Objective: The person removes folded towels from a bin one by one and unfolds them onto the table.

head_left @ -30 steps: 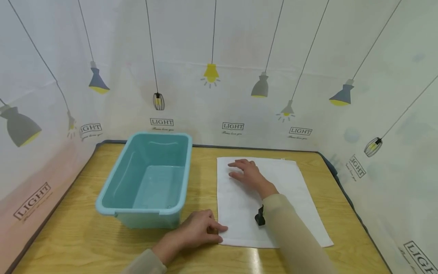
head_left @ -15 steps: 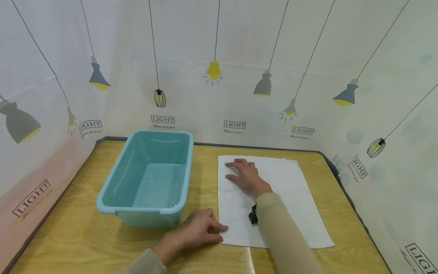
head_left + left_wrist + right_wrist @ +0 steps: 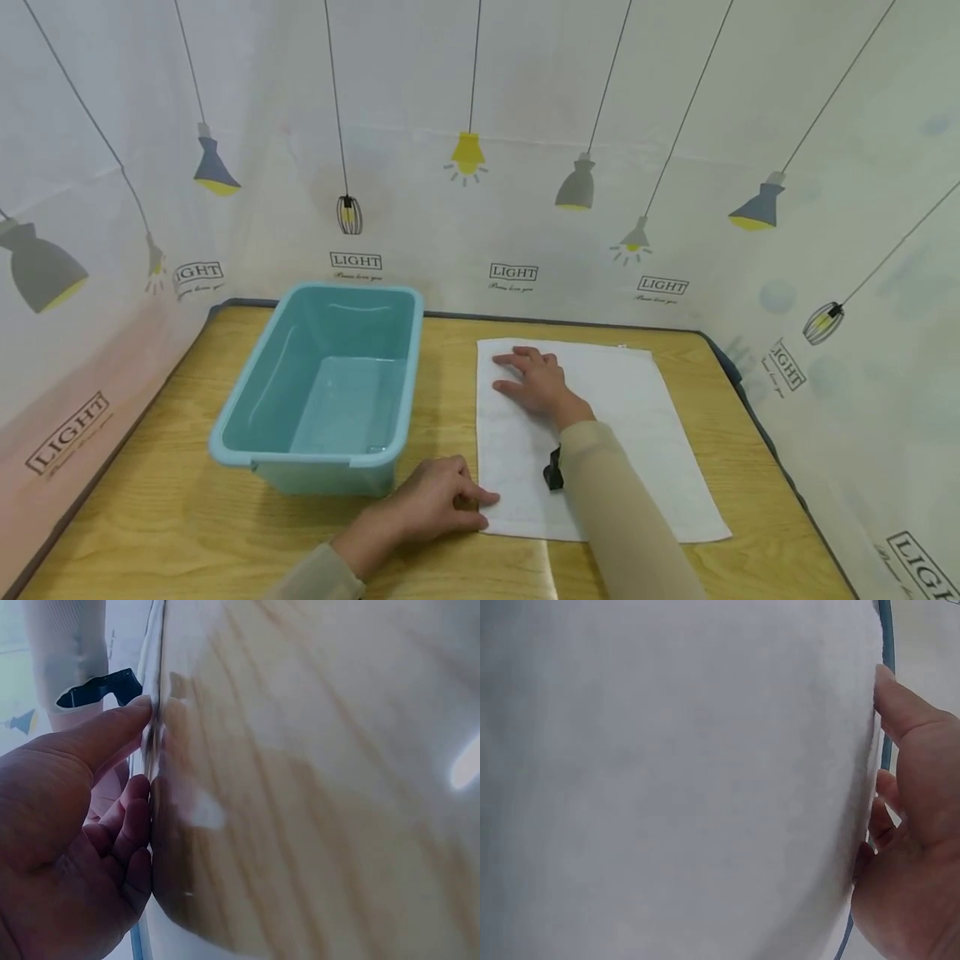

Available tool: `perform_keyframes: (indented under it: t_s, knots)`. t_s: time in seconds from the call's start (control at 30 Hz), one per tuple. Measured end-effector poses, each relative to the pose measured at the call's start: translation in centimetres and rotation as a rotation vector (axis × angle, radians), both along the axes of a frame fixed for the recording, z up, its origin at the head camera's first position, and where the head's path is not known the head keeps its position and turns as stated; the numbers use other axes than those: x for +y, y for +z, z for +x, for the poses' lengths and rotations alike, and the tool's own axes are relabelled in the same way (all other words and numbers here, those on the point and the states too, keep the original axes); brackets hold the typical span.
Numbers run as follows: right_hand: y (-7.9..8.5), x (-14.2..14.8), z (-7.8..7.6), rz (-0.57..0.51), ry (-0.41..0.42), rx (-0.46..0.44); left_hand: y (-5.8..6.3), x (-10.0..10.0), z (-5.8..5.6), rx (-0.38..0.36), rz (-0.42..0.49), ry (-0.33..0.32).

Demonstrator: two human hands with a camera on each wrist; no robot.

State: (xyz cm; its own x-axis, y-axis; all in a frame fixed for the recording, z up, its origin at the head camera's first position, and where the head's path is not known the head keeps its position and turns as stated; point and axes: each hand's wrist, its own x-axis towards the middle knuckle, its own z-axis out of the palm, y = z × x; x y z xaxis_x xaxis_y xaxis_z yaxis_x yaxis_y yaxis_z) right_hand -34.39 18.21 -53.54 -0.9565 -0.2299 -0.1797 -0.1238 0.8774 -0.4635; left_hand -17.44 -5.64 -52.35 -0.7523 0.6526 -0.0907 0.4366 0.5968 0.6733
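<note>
A white towel [image 3: 637, 442] lies spread flat on the wooden table [image 3: 450, 567], right of the tub. My left hand [image 3: 431, 504] rests at its near left corner, index fingertip and thumb tip on the cloth, a small gap between them. In the left wrist view the thumb [image 3: 112, 731] touches the towel's edge and the other fingers bend loosely against the tabletop. Toward the far left corner my right hand [image 3: 536, 383] rests on the towel, fingers spread and relaxed. The right wrist view shows its thumb [image 3: 907, 705] on the white cloth, with nothing gripped.
A light blue plastic tub [image 3: 348, 408], with nothing in it, stands on the left, close to my left hand. A black wrist mount [image 3: 553, 471] sits on my right forearm. White curtains [image 3: 420, 100] printed with lamps enclose the table's back and sides.
My right hand has shifted slightly left over the towel, and its forearm has swung left. The left hand, towel and tub stay in place; the head view has tilted a little.
</note>
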Motion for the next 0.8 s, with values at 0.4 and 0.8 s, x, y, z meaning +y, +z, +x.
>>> perform_keyframes:
  t_s: [0.4,0.8]
  knots:
    - [0.2,0.0,0.4,0.027,0.014,0.012,-0.3,-0.2,-0.1,0.002,0.034,-0.012]
    - [2.3,1.7,2.9,-0.1,-0.038,0.024,0.1,-1.0,0.6,-0.032,0.033,0.01]
